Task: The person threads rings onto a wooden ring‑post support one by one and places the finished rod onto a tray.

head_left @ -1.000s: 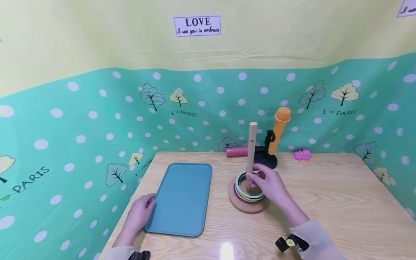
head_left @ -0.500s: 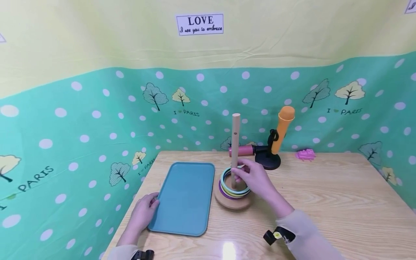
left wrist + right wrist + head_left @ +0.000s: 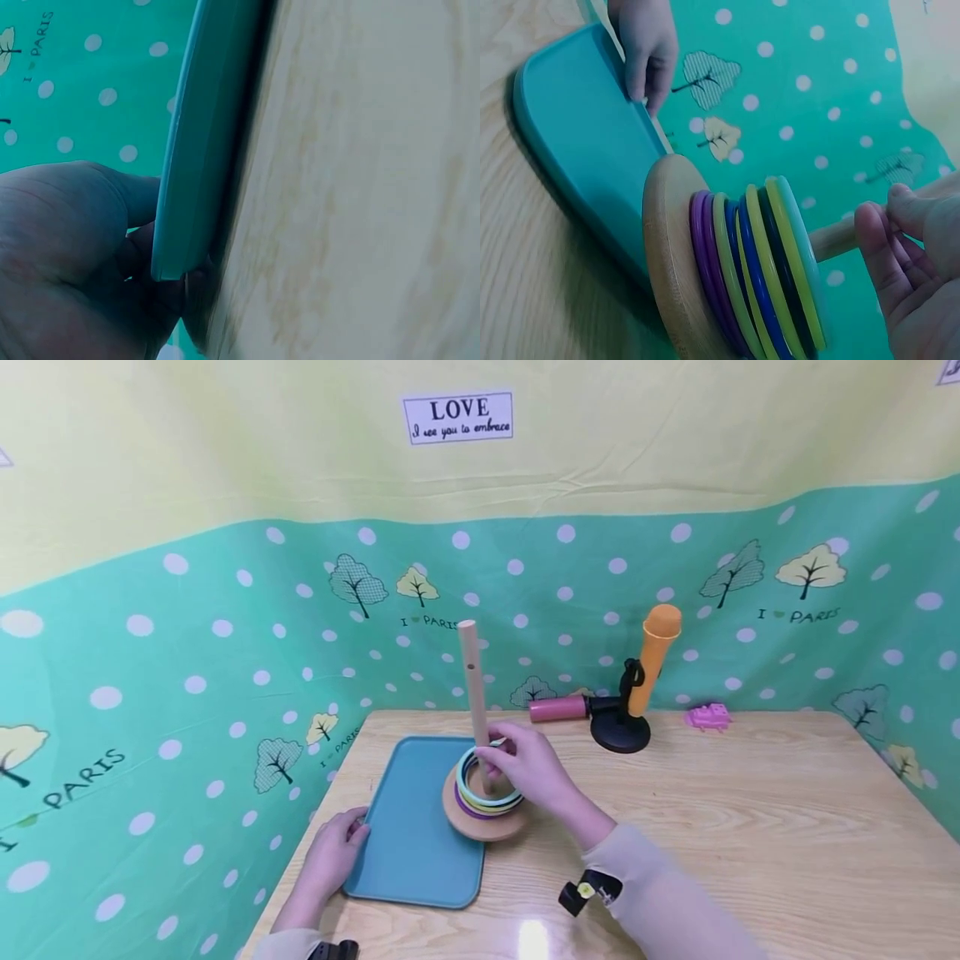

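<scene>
My right hand [image 3: 528,768] grips the wooden post of a ring toss stand [image 3: 477,693]. Several coloured rings [image 3: 761,270], purple, green, yellow, blue and light teal, are stacked around the post against its round wooden base [image 3: 667,247]. In the head view the stand leans slightly and its base overlaps the right side of a blue tray [image 3: 408,852]. The right wrist view shows the base held over the tray; whether they touch, I cannot tell. At the tray's left edge, my left hand [image 3: 330,852] pinches the rim, thumb above and fingers reaching under it.
An orange toy microphone [image 3: 651,664] stands tilted in a black round-based holder [image 3: 619,731] at the back. Beside it lies a pink cylinder [image 3: 558,708]. A small pink toy [image 3: 708,717] sits farther right. Patterned cloth [image 3: 570,577] walls the back and sides of the wooden table [image 3: 735,827].
My right hand has carried the ring stand leftward, from the bare table to over the tray's right side. The left hand stays on the tray's edge.
</scene>
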`<state>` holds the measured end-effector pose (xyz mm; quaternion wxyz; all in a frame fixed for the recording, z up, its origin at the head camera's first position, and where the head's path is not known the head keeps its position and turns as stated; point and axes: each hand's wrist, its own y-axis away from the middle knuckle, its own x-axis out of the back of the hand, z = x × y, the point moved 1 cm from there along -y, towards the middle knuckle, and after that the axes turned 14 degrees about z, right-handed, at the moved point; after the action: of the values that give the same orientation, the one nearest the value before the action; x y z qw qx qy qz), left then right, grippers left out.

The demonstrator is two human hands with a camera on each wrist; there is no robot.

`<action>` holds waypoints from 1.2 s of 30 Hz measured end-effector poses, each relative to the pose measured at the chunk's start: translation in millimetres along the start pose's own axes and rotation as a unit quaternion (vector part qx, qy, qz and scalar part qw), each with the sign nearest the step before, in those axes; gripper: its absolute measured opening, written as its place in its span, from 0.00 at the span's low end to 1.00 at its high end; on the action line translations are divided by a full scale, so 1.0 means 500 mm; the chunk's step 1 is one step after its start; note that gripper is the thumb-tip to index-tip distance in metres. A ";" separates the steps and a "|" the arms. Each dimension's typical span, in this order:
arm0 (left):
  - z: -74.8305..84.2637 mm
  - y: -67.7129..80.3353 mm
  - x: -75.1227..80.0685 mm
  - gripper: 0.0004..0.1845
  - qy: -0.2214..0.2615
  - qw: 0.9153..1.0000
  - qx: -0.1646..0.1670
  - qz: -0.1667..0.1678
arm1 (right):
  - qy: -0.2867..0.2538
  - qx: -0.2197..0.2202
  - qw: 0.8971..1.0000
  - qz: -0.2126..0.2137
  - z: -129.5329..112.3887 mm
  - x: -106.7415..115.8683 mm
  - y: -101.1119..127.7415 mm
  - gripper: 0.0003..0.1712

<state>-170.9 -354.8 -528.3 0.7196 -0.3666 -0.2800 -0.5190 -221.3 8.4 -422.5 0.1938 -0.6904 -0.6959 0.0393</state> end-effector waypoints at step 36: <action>-0.001 0.002 -0.002 0.20 0.007 1.000 0.007 0.010 | -0.013 -0.022 0.999 -0.042 0.026 -0.192 -0.034 0.08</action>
<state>-170.3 -354.7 -529.7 0.7289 -0.3611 -0.2750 -0.5126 -244.3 -83.5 -449.7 0.1707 -0.6639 -0.7277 0.0245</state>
